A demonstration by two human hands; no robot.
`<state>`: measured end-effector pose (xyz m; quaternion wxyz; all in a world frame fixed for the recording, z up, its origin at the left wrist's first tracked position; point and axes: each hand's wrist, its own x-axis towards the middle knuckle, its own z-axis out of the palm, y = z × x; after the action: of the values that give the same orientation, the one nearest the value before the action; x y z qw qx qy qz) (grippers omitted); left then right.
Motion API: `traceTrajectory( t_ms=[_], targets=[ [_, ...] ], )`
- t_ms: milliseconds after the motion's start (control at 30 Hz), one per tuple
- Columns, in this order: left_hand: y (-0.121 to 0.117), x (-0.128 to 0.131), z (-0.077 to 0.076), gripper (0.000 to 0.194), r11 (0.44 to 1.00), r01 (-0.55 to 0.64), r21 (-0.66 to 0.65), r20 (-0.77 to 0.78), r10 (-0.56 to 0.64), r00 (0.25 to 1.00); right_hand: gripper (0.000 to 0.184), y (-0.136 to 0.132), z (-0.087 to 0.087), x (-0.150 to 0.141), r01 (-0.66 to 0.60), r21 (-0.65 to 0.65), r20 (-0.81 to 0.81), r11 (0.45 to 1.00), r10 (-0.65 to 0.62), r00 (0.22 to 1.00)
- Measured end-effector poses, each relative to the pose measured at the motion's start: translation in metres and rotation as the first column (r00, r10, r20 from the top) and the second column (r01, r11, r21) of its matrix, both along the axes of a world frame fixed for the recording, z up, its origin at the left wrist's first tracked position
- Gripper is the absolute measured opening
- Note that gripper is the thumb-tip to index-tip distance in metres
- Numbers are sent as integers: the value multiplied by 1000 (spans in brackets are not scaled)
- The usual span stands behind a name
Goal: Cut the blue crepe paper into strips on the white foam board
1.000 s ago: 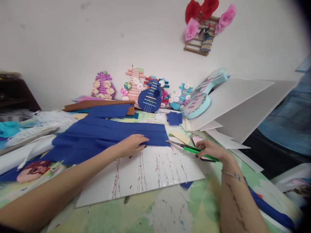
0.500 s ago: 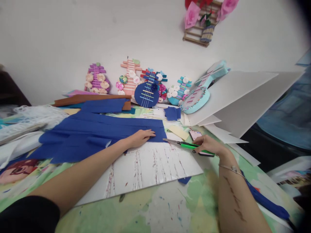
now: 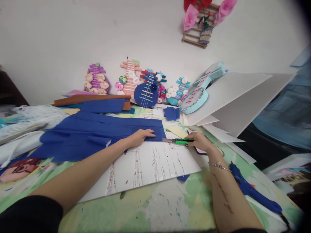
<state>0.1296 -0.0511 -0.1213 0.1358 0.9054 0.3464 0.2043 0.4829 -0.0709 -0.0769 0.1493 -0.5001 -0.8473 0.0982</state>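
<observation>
My left hand (image 3: pixel 139 138) lies on a wide blue fabric sheet (image 3: pixel 97 127), fingers stretched toward its right end and pressing it down. In my right hand (image 3: pixel 199 142) is a green utility knife (image 3: pixel 181 141), held level. Its blade points left and meets the lower right corner of the blue sheet. Beneath the fabric is a white board (image 3: pixel 143 165) scored with dark cut lines. A phone (image 3: pixel 201 151) lies under my right hand, mostly hidden. Just beyond the knife is a pale yellow scrap (image 3: pixel 178 131).
A blue hot glue gun (image 3: pixel 255 191) rests right of my right forearm. Decorated lute-shaped crafts (image 3: pixel 146 94) lean along the wall. Large white boards (image 3: pixel 233 97) stand at the right. White lace or cord (image 3: pixel 36 118) is heaped at the left. A small blue scrap (image 3: pixel 171 113) lies behind the sheet.
My right hand has moved left and slightly up with the knife, so the blade now lies level at the sheet's corner. My left hand stays in place.
</observation>
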Motion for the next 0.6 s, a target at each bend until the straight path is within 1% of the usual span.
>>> traceTrajectory(
  t_ms=[200, 300, 433, 600],
  targets=[
    [2, 0, 0, 57, 999, -26, 33, -42, 27, 999, 16, 6, -5, -4, 21, 44, 6, 999, -21, 1000],
    [1, 0, 0, 58, 998, -41, 46, -54, 44, 998, 21, 6, -6, -10, -12, 18, 13, 1000, 11, 1000],
    [0, 1, 0, 61, 997, -61, 53, -74, 65, 995, 30, 2, -4, -16, -2, -13, 3, 1000, 2, 1000],
    [-2, 3, 2, 62, 995, -83, 53, -95, 88, 992, 30, -2, -3, -19, -15, -12, 4, 1000, 15, 1000]
  ],
)
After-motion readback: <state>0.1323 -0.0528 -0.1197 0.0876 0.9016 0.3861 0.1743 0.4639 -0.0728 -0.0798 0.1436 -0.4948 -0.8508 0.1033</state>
